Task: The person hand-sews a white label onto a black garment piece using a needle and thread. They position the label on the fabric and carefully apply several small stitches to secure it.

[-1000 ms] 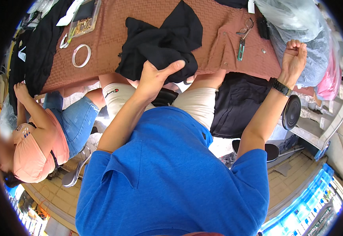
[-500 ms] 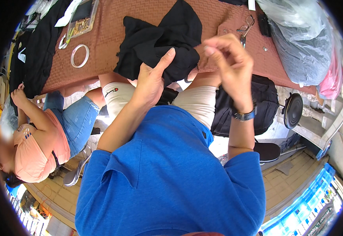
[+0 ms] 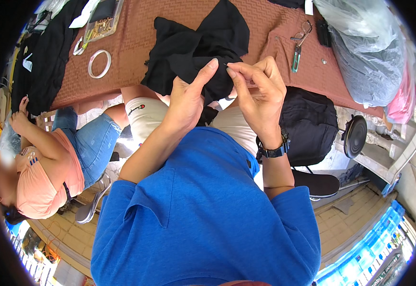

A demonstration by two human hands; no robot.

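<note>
One box (image 3: pixel 118 18) (brassy bits (image 3: pixel 104 25) inside), left grip (image 3: pixel 187 102) holding cloth (image 3: pixel 174 43), right grip (image 3: pixel 264 95) pinching something (image 3: pixel 225 64)

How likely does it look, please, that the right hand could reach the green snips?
Probably yes: only tablecloth shows between the right hand and the green snips, though its fingers are pinched together.

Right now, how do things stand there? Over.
Left hand gripping black cloth. Right hand pinching by its right edge. Green-handled tool off right, not in the way.

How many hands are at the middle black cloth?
2: the left hand holds the near side of the black cloth; the right hand, pinched, is at its right side. No others show there.
</note>
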